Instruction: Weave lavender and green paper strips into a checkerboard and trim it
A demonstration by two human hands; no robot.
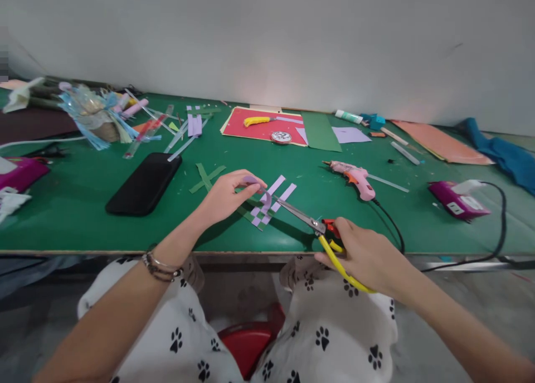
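My left hand (228, 196) pinches a curled purple paper strip (267, 200) between thumb and fingers, just over the table. In my right hand (368, 255) is a pair of scissors (309, 221) with yellow and red handles. Their blades point left, and the tips reach the strip at my left fingers; whether they touch it I cannot tell. Directly below lies a small weave of purple and green paper strips (259, 216), partly hidden by the blades and my left hand. Crossed green strips (204, 177) lie to the left of it.
A black phone (144, 185) lies left. A pink glue gun (355, 179) rests right, its cord trailing over the front edge near a purple power socket (457, 199). Behind are red paper (238, 129), a yellow cutter (257, 121), a round tin-like disc (281, 137) and a glue stick (348, 116).
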